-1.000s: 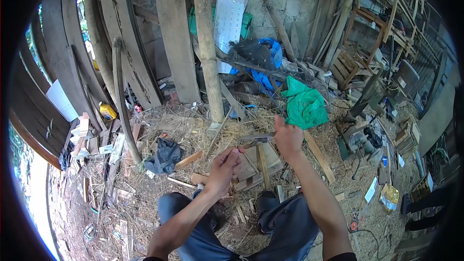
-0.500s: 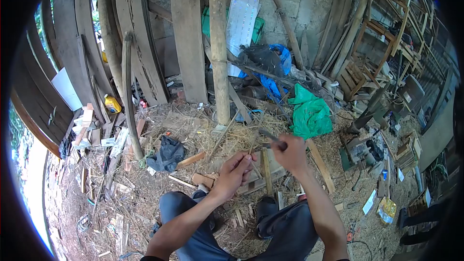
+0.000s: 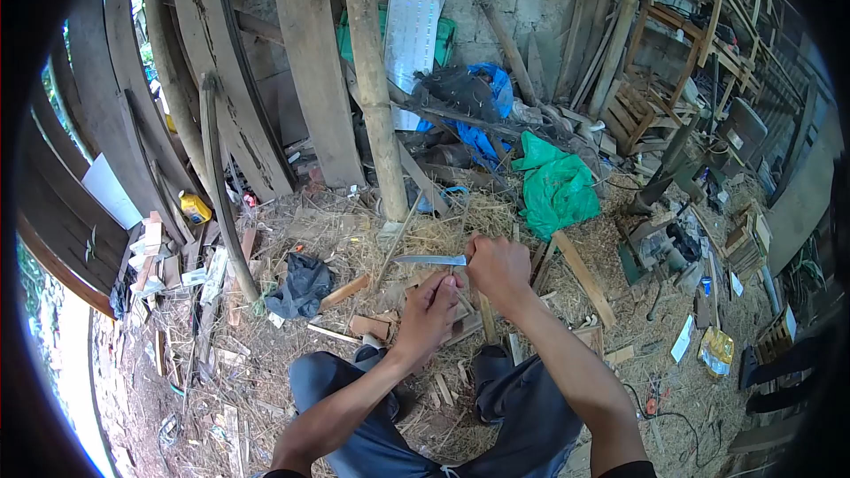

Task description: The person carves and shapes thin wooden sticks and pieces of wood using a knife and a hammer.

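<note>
A knife point(image 3: 429, 259) is in my right hand point(image 3: 501, 271), which is closed around its handle. The blade lies nearly level and points left, just above my left hand point(image 3: 427, 314). Thumb and fingers of the left hand are pinched together on a thin stick point(image 3: 453, 272), of which only a little shows; the rest is hidden by the fingers. Both hands are held close together over the wood pieces in front of my knees.
Straw and wood scraps cover the ground. A black plastic bag point(image 3: 301, 288) lies to the left, a green plastic sheet point(image 3: 560, 186) ahead right. A wooden post point(image 3: 370, 80) stands ahead, a plank point(image 3: 584, 279) lies right. A yellow bottle point(image 3: 195, 207) is farther left.
The knife has turned and now lies level, its blade over my left hand. My right hand has moved slightly left; the left still pinches. The view has shifted a little to the right.
</note>
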Available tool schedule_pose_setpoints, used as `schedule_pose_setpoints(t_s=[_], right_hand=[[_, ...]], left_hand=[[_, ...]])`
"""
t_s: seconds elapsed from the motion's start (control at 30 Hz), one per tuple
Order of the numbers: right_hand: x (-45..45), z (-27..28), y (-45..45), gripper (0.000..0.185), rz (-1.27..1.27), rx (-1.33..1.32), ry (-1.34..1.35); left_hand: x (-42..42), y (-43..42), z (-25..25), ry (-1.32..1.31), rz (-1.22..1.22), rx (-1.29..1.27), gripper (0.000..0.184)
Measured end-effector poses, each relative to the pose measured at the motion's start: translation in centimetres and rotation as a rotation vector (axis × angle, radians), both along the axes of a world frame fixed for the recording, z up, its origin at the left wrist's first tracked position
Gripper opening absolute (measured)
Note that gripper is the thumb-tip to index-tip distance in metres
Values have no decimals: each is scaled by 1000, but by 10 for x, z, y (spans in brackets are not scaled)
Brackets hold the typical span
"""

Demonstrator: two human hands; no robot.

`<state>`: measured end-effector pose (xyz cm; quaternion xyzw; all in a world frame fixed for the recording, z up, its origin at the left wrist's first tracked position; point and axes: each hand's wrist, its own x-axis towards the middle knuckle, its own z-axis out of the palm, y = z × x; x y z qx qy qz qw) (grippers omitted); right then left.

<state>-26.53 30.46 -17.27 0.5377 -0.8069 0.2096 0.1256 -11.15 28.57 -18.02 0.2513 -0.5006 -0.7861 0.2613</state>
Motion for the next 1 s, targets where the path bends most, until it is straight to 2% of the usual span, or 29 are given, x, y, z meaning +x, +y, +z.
schedule_pose_setpoints(t_s=[0.23,0.3,0.33,0.37,0.4,0.47,0.5,0.57,0.6,0.67,0.7,0.77,0.83,0.9,1.0], right_hand=[[-17,-14,-17,27,-39,66,27],[-55,-19,-19,24,-267,139,-68],[-80,-9,-7,23,-356,143,-129],[-99,-3,3,22,-445,145,-199],[-102,-11,7,22,-446,129,-203],[-107,-36,25,20,-502,160,-15],[-105,-34,27,20,-505,174,-6],[-87,-15,17,21,-376,-10,-246],[-72,-2,16,21,-373,-13,-248],[-39,17,19,24,-24,-16,-370],[-28,16,15,24,-26,-18,-375],[-12,13,13,28,123,0,-158],[-16,4,7,25,76,-33,-172],[-23,-1,3,25,-17,93,-125],[-39,-3,1,25,-75,48,-96]], left_hand=[[-1,-4,2,18,15,11,20],[6,7,-1,-143,23,-114,20],[10,9,-6,-143,23,-124,20],[15,8,-15,-150,7,-274,20],[16,3,-18,-150,-10,-427,20],[12,-14,-15,-118,19,-437,20],[14,-19,-16,-103,43,-435,21],[13,-22,-16,-108,30,-399,23],[11,-18,-14,-98,34,-380,23],[8,-12,-13,-103,33,-359,23],[4,-10,-13,-74,3,-373,23],[0,-6,-8,-43,-33,-384,23],[3,0,3,-34,-65,-152,23],[3,-1,-1,-53,-58,-204,24],[5,-2,-5,-79,-44,-277,24]])
